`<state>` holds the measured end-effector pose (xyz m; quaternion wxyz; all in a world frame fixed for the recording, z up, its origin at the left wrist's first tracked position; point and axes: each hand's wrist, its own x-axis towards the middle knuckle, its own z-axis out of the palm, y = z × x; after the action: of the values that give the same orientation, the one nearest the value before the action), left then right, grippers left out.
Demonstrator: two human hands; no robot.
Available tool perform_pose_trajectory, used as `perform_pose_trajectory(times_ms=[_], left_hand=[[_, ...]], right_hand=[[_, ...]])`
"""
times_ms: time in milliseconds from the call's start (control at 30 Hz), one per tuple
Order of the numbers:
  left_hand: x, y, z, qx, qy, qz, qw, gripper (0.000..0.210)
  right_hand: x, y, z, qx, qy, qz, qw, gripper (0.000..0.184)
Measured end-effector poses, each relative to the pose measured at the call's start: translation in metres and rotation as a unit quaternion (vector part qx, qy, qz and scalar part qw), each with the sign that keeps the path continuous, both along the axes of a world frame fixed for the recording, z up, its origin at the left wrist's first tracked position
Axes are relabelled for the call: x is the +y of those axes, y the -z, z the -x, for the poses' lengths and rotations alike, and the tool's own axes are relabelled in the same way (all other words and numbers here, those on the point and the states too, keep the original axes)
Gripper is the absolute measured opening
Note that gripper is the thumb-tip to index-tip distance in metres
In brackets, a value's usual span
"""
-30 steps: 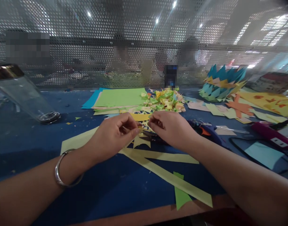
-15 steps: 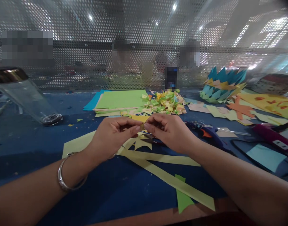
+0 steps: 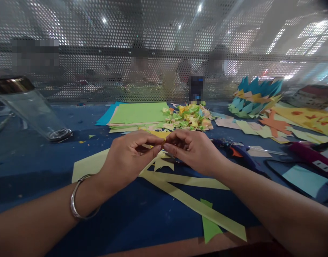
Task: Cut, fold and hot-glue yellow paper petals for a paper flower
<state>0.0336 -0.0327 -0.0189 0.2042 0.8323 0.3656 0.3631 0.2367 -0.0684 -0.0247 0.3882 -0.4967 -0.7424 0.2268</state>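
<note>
And here the left hand (image 3: 133, 153) and right hand (image 3: 194, 150) meet, fingertips pinched together on a tiny yellow paper piece (image 3: 164, 141) between them, a crumpled paper-piece heap (image 3: 192, 117) already shaped beyond, pale paper strips (image 3: 193, 202) lying unfolded nearer.

There are two hands (image 3: 133, 151) (image 3: 193, 151), one bottle (image 3: 36, 112) and one glue gun (image 3: 243, 157).
</note>
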Motion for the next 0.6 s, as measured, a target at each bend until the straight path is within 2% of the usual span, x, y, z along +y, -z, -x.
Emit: perform_pose_trajectory(times_ms=[300,600], left_hand=[[-0.0014,0.0004,-0.0012,0.000,-0.003,-0.005,1.000,0.017],[-0.0036,-0.0005,-0.0008,0.038,0.019,-0.024,0.999,0.016]], right_hand=[[-0.0004,0.0014,0.0001,-0.007,0.001,0.005,1.000,0.015],[0.0003,0.0026,0.0016,-0.011,0.011,-0.008,1.000,0.009]])
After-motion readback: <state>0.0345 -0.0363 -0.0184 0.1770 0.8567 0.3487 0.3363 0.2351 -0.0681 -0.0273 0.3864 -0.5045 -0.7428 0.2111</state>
